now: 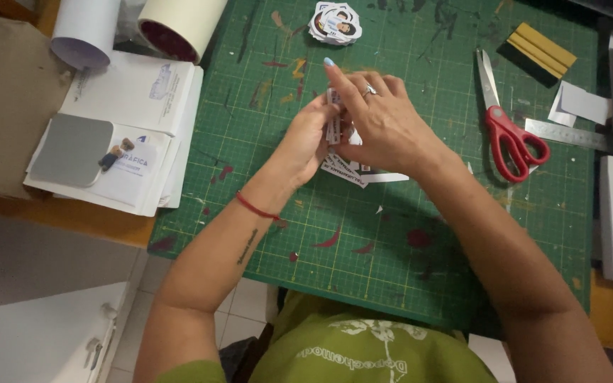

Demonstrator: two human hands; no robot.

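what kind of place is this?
Likely a small craft or sticker-making desk: a paint-stained green cutting mat, red scissors, vinyl rolls and a sticker stack. Both hands hold a small sticker.

The cutting mat [420,234] looked matt, rubbery and paint-stained; at its two o'clock lay scissors [506,120] with shiny metal blades and glossy red plastic handles. The worktop [58,216] beneath was wood.

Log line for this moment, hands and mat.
left hand: pinching small sticker | right hand: on same sticker | cutting mat: red scissors at right, sticker stack at top
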